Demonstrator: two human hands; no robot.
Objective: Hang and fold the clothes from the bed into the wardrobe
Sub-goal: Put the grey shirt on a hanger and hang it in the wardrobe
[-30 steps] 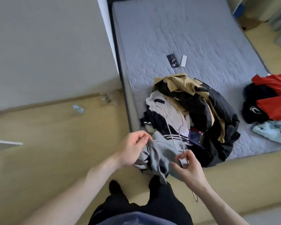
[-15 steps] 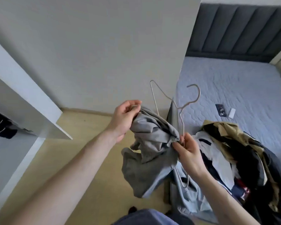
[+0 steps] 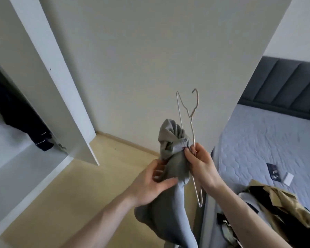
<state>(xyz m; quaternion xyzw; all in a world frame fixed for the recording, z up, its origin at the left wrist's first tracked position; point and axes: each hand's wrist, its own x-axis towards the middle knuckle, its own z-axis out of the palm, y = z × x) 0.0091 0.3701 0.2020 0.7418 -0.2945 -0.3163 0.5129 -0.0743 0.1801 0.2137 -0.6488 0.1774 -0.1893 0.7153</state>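
A bunched grey garment (image 3: 170, 140) hangs between my hands in front of the wall. My right hand (image 3: 201, 165) pinches its upper fold together with a thin wire hanger (image 3: 192, 122), whose hook points up. My left hand (image 3: 150, 181) grips the garment lower down, fingers curled round the cloth. A pile of black, tan and white clothes (image 3: 268, 208) lies on the grey mattress (image 3: 268, 140) at the lower right. The open wardrobe (image 3: 48, 83) stands at the left, with a dark garment (image 3: 25, 122) hanging inside.
A white wardrobe door panel (image 3: 64, 97) juts out between the wardrobe and the wall. The wooden floor (image 3: 75, 194) lies below. A dark padded headboard (image 3: 284, 86) backs the bed. A small black item (image 3: 274, 173) and a white one (image 3: 288, 179) lie on the mattress.
The view has turned from the bed up toward the wall and wardrobe. Both hands lifted the grey garment and hanger off the pile. My left hand slid from the top of the cloth to lower down.
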